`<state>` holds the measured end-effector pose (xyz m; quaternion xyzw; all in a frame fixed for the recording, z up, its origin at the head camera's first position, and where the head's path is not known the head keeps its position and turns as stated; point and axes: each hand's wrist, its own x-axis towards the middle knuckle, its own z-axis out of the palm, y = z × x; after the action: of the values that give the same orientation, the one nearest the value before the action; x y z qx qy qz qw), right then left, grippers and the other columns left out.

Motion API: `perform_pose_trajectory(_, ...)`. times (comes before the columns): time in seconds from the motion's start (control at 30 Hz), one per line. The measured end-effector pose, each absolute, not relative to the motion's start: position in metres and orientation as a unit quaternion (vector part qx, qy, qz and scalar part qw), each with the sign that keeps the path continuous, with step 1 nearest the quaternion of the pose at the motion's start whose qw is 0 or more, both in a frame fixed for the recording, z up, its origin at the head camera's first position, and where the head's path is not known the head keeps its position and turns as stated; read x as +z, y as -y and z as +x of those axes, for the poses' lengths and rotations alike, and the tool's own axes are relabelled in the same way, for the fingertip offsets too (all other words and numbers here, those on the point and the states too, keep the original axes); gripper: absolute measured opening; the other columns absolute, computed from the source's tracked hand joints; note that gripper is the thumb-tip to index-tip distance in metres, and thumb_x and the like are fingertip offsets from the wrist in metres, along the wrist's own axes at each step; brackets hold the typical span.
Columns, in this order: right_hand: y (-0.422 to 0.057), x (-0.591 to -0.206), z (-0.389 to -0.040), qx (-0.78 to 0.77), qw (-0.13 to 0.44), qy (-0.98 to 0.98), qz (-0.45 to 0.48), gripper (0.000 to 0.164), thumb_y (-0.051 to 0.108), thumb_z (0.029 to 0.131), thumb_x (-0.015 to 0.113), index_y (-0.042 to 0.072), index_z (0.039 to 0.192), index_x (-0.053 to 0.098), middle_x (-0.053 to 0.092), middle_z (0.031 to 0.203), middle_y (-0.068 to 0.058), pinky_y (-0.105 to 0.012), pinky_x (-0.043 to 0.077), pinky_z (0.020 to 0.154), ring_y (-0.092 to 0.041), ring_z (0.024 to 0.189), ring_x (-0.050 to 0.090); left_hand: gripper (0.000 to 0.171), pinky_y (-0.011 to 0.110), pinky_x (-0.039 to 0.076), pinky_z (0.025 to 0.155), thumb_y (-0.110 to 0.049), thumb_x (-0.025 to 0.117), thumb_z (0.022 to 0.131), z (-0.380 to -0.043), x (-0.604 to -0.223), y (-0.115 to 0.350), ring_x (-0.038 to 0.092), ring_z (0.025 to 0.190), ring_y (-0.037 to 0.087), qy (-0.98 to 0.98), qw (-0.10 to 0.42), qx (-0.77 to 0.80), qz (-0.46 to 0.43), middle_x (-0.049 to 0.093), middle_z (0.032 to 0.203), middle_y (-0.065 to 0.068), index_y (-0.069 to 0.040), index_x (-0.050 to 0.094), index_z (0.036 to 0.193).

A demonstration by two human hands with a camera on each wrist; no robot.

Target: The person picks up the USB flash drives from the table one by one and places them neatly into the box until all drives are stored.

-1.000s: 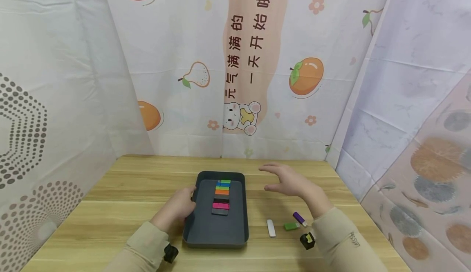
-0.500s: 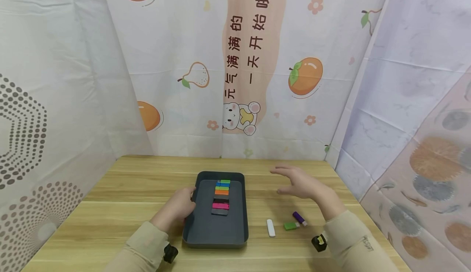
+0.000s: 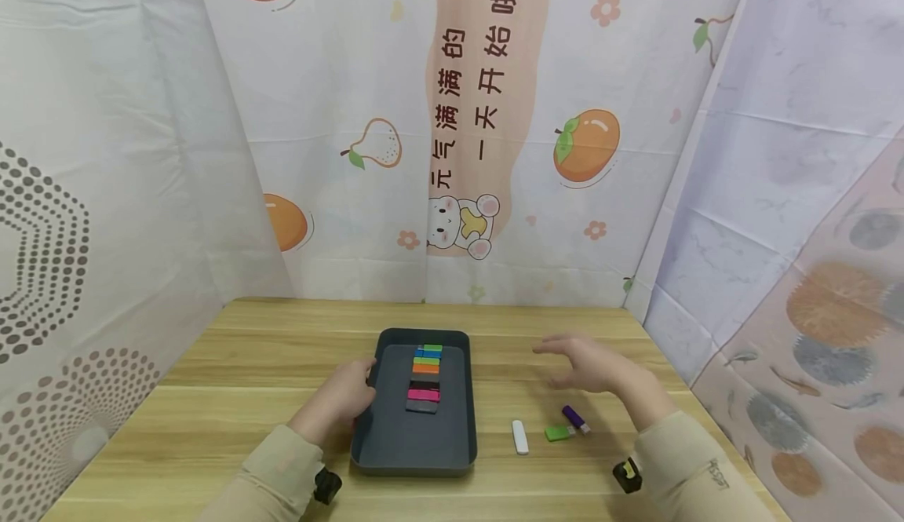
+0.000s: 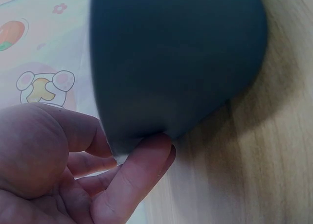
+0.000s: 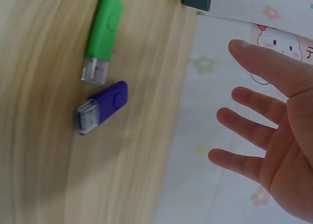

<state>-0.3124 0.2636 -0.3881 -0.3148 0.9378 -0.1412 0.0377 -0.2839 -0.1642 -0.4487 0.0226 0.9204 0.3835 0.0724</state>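
Observation:
My left hand (image 3: 344, 393) grips the left wall of a dark grey tray (image 3: 417, 451). In the left wrist view, fingers (image 4: 142, 175) press the outside of the tray wall (image 4: 181, 62). A row of several coloured USB sticks (image 3: 425, 368) lies inside the tray, stacked side by side. With nothing in it, my right hand (image 3: 589, 366) hovers over the table right of the tray, its fingers spread. Below it lie a purple USB stick (image 5: 111, 100) and a green USB stick (image 5: 105, 31), metal plugs showing. A white stick (image 3: 519, 437) lies nearer the tray.
The wooden table (image 3: 282, 341) runs back to a patterned white curtain (image 3: 339, 271). More cloth hangs on both sides. A small black camera (image 3: 627, 475) is worn on the right wrist, and another (image 3: 327, 486) on the left.
My right hand has moved right and slightly lower, away from the tray. The left hand stays at the tray's wall, and the USB sticks have not moved.

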Motion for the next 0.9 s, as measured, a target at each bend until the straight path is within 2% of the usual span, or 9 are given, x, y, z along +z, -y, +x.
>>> perform_pose_trajectory(0.1, -0.266, -0.393, -0.312, -0.144, 0.056, -0.936, -0.317, 0.05, 0.018, 0.09, 0.077, 0.011, 0.137, 0.065, 0.057, 0.141, -0.018, -0.058, 0.044, 0.104, -0.042, 0.13, 0.051, 0.06, 0.034, 0.053, 0.044, 0.008, 0.054, 0.09, -0.283, -0.448, 0.164, 0.065, 0.077, 0.027, -0.92, 0.075, 0.384, 0.02, 0.053, 0.135, 0.037, 0.011, 0.041, 0.148)
perform_pose_trajectory(0.27, -0.27, -0.4, -0.31, -0.17, 0.089, -0.93, -0.313, 0.048, 0.014, 0.087, 0.079, 0.005, 0.133, 0.066, 0.063, 0.131, -0.016, -0.054, 0.054, 0.091, -0.044, 0.114, 0.062, 0.06, 0.035, 0.053, 0.042, 0.008, 0.053, 0.09, -0.283, -0.448, 0.164, 0.066, 0.064, 0.024, -0.918, 0.08, 0.388, 0.02, 0.052, 0.135, 0.038, 0.011, 0.04, 0.149)
perform_pose_trajectory(0.37, -0.273, -0.404, -0.307, -0.184, 0.107, -0.932, -0.294, 0.048, 0.01, 0.086, 0.078, 0.001, 0.132, 0.065, 0.064, 0.129, -0.018, -0.053, 0.056, 0.087, -0.045, 0.109, 0.064, 0.06, 0.036, 0.053, 0.041, 0.008, 0.053, 0.09, -0.282, -0.448, 0.165, 0.066, 0.059, 0.024, -0.918, 0.08, 0.388, 0.02, 0.052, 0.135, 0.039, 0.012, 0.04, 0.149)
perform_pose_trajectory(0.57, -0.283, -0.412, -0.302, -0.186, 0.118, -0.939, -0.264, 0.051, 0.009, 0.083, 0.081, -0.002, 0.13, 0.065, 0.064, 0.124, -0.022, -0.053, 0.056, 0.085, -0.042, 0.103, 0.065, 0.06, 0.035, 0.053, 0.041, 0.008, 0.053, 0.091, -0.282, -0.447, 0.164, 0.065, 0.055, 0.023, -0.919, 0.081, 0.384, 0.016, 0.052, 0.136, 0.038, 0.011, 0.04, 0.149)
perform_pose_trajectory(0.7, -0.289, -0.416, -0.299, -0.176, 0.121, -0.945, -0.249, 0.056, 0.012, 0.078, 0.085, 0.0, 0.129, 0.065, 0.064, 0.122, -0.02, -0.053, 0.056, 0.084, -0.038, 0.1, 0.065, 0.06, 0.035, 0.054, 0.042, 0.007, 0.053, 0.091, -0.282, -0.446, 0.164, 0.065, 0.055, 0.023, -0.92, 0.081, 0.384, 0.017, 0.052, 0.136, 0.038, 0.011, 0.04, 0.149)
perform_pose_trajectory(0.9, -0.293, -0.424, -0.293, -0.183, 0.13, -0.949, -0.22, 0.066, 0.022, 0.07, 0.092, 0.002, 0.128, 0.067, 0.065, 0.123, -0.017, -0.061, 0.049, 0.095, -0.041, 0.112, 0.061, 0.061, 0.035, 0.053, 0.041, 0.008, 0.052, 0.09, -0.282, -0.446, 0.164, 0.065, 0.058, 0.023, -0.918, 0.082, 0.387, 0.015, 0.051, 0.137, 0.038, 0.011, 0.039, 0.15)
